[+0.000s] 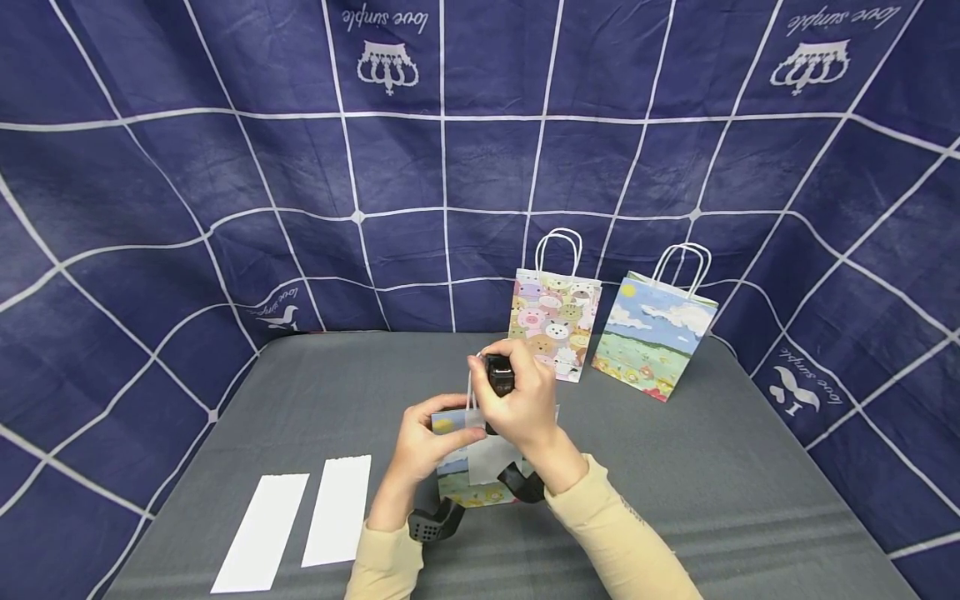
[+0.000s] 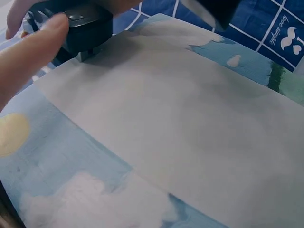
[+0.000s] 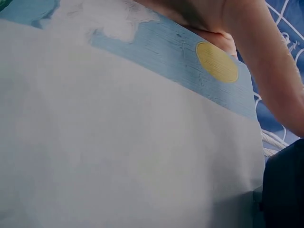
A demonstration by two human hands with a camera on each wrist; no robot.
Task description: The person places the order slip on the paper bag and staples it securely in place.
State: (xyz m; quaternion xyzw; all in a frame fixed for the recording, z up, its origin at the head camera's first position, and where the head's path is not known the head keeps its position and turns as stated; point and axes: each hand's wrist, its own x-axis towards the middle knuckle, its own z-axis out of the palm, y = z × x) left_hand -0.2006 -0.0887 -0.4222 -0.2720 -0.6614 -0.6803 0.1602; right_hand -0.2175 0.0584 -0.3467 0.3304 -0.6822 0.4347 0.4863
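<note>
A paper bag with a meadow-and-sky print (image 1: 452, 486) stands in front of me, a white paper strip (image 1: 487, 465) lying over its front from the top edge. My left hand (image 1: 422, 442) pinches the bag's top edge at the left, thumb in front and fingers behind. My right hand (image 1: 525, 400) grips a black stapler (image 1: 500, 375) from above. In the left wrist view the stapler (image 2: 89, 28) sits at the strip's top end, the left thumb (image 2: 35, 61) beside it. White rope handles (image 3: 274, 142) show behind the bag in the right wrist view.
Two more white paper strips (image 1: 262, 533) (image 1: 337, 510) lie at the left of the grey table (image 1: 360, 375). At the back right stand an animal-print bag (image 1: 555, 321) and another meadow-print bag (image 1: 656, 333). A blue gridded cloth (image 1: 495, 167) hangs around the table.
</note>
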